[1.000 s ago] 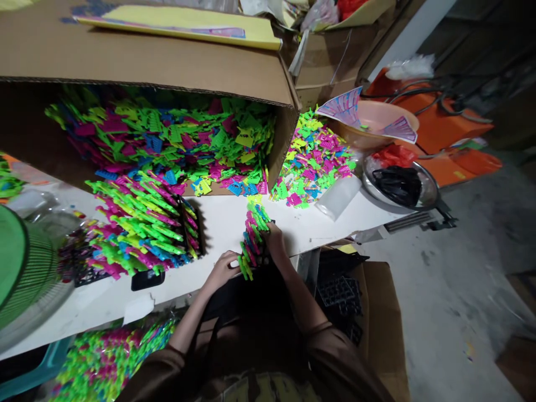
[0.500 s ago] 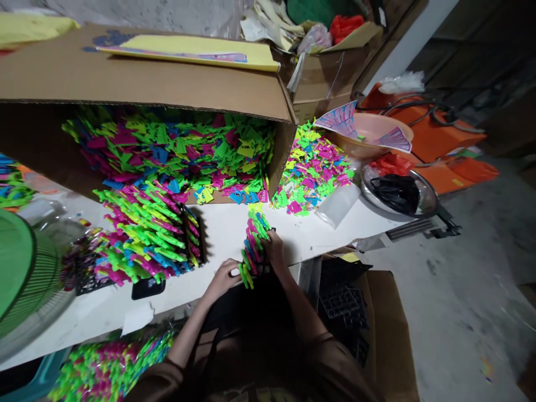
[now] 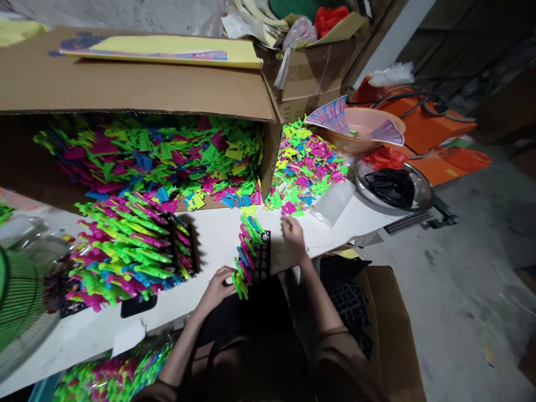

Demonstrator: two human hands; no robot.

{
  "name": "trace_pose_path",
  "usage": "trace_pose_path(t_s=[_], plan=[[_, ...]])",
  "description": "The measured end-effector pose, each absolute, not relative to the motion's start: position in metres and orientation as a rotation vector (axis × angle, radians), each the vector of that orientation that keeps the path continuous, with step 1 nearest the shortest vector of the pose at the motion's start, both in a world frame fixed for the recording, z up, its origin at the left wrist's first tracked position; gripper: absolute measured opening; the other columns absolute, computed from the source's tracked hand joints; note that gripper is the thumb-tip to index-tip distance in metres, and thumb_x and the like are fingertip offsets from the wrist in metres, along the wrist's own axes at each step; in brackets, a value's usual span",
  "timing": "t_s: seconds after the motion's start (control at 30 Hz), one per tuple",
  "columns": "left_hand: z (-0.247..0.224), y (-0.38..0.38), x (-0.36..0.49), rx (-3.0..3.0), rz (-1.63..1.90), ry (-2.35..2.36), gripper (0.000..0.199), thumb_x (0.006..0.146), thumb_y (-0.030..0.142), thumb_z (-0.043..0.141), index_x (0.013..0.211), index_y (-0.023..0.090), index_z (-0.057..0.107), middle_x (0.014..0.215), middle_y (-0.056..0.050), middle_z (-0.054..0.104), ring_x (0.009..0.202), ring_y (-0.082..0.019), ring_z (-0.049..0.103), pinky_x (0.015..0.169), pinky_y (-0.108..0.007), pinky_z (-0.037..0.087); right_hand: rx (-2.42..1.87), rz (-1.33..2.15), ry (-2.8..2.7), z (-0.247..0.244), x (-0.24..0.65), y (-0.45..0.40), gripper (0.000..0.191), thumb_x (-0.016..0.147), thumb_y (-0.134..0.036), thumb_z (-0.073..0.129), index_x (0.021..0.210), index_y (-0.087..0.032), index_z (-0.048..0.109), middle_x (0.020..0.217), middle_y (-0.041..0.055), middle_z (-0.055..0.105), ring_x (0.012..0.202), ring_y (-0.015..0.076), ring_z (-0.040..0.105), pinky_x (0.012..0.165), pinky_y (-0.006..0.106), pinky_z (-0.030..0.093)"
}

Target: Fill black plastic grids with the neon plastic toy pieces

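Note:
A black perforated plastic rack (image 3: 263,262) lies on the white table in front of me. Along its left side stand rows of colourful plastic toy pieces (image 3: 247,245) in green, pink, blue and yellow; holes on its right side are bare. My left hand (image 3: 218,287) is closed at the near left corner, thumb and fingers around the rack's edge beside the lowest green pieces. To the right of the rack, apart from it, my right hand (image 3: 294,237) hovers with curled fingers, close to the loose pile of small pieces (image 3: 310,167). Anything inside those fingers is hidden.
A large cardboard box (image 3: 167,84) full of similar pieces opens toward me. At left stands a densely filled rack (image 3: 125,245), near a green basket (image 3: 20,290) and a dark phone-like object (image 3: 138,306). A clear bag (image 3: 334,202) and a metal bowl (image 3: 425,192) lie right.
My right hand has left the rack and moved up and right toward the loose pile, uncovering bare holes. My left hand stays at the rack's corner. The whole view has shifted slightly.

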State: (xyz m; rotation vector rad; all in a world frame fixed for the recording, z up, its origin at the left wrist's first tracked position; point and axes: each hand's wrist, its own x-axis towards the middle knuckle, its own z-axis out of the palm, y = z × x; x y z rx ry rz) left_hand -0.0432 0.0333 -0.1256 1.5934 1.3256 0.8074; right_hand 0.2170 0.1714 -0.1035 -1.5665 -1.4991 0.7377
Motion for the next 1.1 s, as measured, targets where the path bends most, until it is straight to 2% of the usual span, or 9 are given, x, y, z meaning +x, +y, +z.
trace_pose_path(t_s=[0.1,0.17,0.3,0.37,0.5,0.67,0.77,0.97,1.1], plan=[[-0.125,0.033,-0.044,1.597,0.799,1.326,0.020,0.077,0.038,0.068,0.068,0.020,0.067,0.077,-0.005,0.062,0.076,-0.019,0.055,0.077,-0.031,0.048,-1.749,0.373,-1.604,-0.089,0.246,0.204,0.040,0.087,-0.020,0.038,0.117,-0.019,0.064,0.119,0.0147,0.058,0.102,0.0244,0.059,0.086,0.039,0.050],[-0.125,0.033,-0.045,1.596,0.799,1.329,0.020,0.077,0.039,0.068,0.068,0.020,0.067,0.077,-0.005,0.062,0.076,-0.019,0.055,0.077,-0.031,0.048,-1.816,0.293,-1.774,-0.082,0.255,0.224,0.041,0.085,-0.011,0.038,0.116,-0.018,0.065,0.123,0.0167,0.055,0.105,0.0265,0.057,0.088,0.041,0.048],[-0.122,0.032,-0.044,1.589,0.790,1.336,0.018,0.077,0.035,0.068,0.068,0.020,0.066,0.077,-0.005,0.062,0.077,-0.019,0.055,0.077,-0.030,0.047,-1.937,0.238,-2.044,-0.077,0.257,0.244,0.033,0.083,-0.004,0.042,0.096,-0.016,0.070,0.121,0.0184,0.058,0.105,0.0287,0.055,0.083,0.041,0.048],[-0.121,0.032,-0.043,1.581,0.791,1.339,0.015,0.076,0.031,0.068,0.068,0.019,0.066,0.078,-0.005,0.062,0.078,-0.018,0.055,0.074,-0.029,0.047,-1.929,0.223,-2.109,-0.074,0.259,0.242,0.028,0.083,-0.005,0.045,0.093,-0.016,0.069,0.117,0.0181,0.060,0.105,0.0288,0.053,0.081,0.040,0.047],[-0.121,0.030,-0.041,1.567,0.807,1.329,0.010,0.077,0.027,0.065,0.070,0.019,0.066,0.082,-0.005,0.062,0.079,-0.018,0.056,0.067,-0.025,0.046,-1.791,0.260,-2.059,-0.066,0.265,0.212,0.020,0.086,-0.017,0.049,0.097,-0.018,0.065,0.104,0.0140,0.063,0.100,0.0273,0.054,0.079,0.037,0.046],[-0.121,0.029,-0.042,1.620,0.794,1.351,0.006,0.076,0.019,0.065,0.070,0.019,0.066,0.079,-0.004,0.061,0.079,-0.017,0.056,0.072,-0.026,0.046,-1.589,0.524,-1.632,-0.073,0.251,0.154,0.021,0.084,-0.033,0.058,0.098,-0.019,0.065,0.090,0.0066,0.065,0.072,0.0179,0.057,0.069,0.032,0.049],[-0.121,0.029,-0.043,1.634,0.794,1.352,0.006,0.075,0.016,0.065,0.069,0.019,0.065,0.078,-0.003,0.061,0.079,-0.017,0.056,0.077,-0.027,0.046,-1.468,0.814,-1.454,-0.088,0.226,0.123,0.025,0.080,-0.040,0.062,0.092,-0.020,0.069,0.088,0.0038,0.067,0.064,0.0148,0.058,0.060,0.029,0.050],[-0.121,0.030,-0.044,1.633,0.789,1.350,0.007,0.073,0.013,0.065,0.069,0.019,0.065,0.078,-0.002,0.062,0.080,-0.017,0.057,0.079,-0.028,0.046,-1.269,0.998,-1.487,-0.114,0.180,0.096,0.018,0.081,-0.035,0.064,0.092,-0.024,0.074,0.094,0.0021,0.074,0.087,0.0180,0.068,0.082,0.031,0.055],[-0.121,0.029,-0.043,1.637,0.792,1.352,0.007,0.074,0.013,0.065,0.071,0.019,0.066,0.079,-0.003,0.062,0.080,-0.017,0.057,0.077,-0.027,0.046,-1.163,0.925,-1.615,-0.123,0.169,0.096,0.019,0.086,-0.027,0.058,0.098,-0.025,0.073,0.100,0.0031,0.074,0.093,0.0175,0.069,0.085,0.031,0.056]])
